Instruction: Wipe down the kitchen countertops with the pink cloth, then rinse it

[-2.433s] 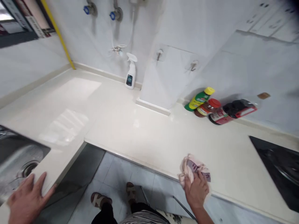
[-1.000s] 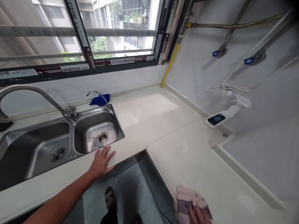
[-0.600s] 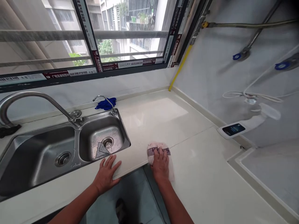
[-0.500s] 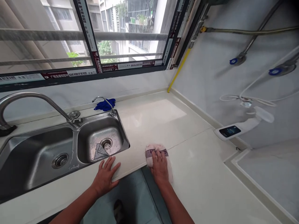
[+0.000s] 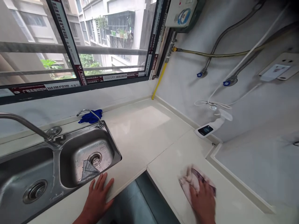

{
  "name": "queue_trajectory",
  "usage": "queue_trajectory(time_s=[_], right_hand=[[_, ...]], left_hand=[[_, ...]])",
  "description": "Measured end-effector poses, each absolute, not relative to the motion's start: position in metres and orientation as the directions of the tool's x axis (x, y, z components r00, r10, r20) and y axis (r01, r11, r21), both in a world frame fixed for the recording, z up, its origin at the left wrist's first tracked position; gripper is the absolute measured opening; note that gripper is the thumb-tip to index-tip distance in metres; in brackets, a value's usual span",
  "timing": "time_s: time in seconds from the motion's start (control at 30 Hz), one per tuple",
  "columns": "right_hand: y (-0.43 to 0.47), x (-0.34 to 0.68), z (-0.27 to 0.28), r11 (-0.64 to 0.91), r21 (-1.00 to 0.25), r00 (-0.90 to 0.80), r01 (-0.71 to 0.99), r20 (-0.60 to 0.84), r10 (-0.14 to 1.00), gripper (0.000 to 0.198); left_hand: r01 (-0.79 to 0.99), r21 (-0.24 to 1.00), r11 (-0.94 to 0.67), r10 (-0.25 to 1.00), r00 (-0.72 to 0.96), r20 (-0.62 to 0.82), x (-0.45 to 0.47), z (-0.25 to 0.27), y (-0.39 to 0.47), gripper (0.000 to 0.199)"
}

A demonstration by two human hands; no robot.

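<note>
My left hand rests flat with spread fingers on the counter's front strip, just below the right-hand sink basin. It holds nothing. On the right arm of the white countertop, my right hand presses down on a pale pink cloth with a dark band. The cloth is bunched under the fingers and slightly smeared by motion. A folded grey cloth lies in the right-hand basin beside the drain.
A large curved faucet and a small thin faucet stand behind the sink, with a blue cloth near the small one. A white device with a screen is by the right wall, below hoses and blue-handled valves.
My right hand has slid the pink cloth rightward, from the counter's inner corner onto its right arm. The view has turned to the right. My left hand remains by the sink edge.
</note>
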State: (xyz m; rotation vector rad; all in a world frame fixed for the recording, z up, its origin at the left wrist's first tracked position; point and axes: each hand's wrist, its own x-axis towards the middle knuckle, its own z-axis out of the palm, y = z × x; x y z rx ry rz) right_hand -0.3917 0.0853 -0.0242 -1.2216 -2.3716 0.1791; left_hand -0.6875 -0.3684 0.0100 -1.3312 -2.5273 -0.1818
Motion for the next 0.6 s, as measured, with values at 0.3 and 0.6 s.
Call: queue_trajectory(time_s=[0.3,0.6], right_hand=[[0.129,-0.378,-0.021,0.172,-0.308,-0.083,0.936,0.283,0.956,0.101],[0.176,-0.598,0.018,0.439,-0.340,-0.331,0.831,0.333,0.883,0.080]], left_hand=[[0.825,-0.041,0.564,0.789,-0.524,0.321,-0.693,0.002,-0.368,0.073],[0.837,-0.082,0.540,0.811,-0.492,0.316,-0.694,0.000,-0.372,0.079]])
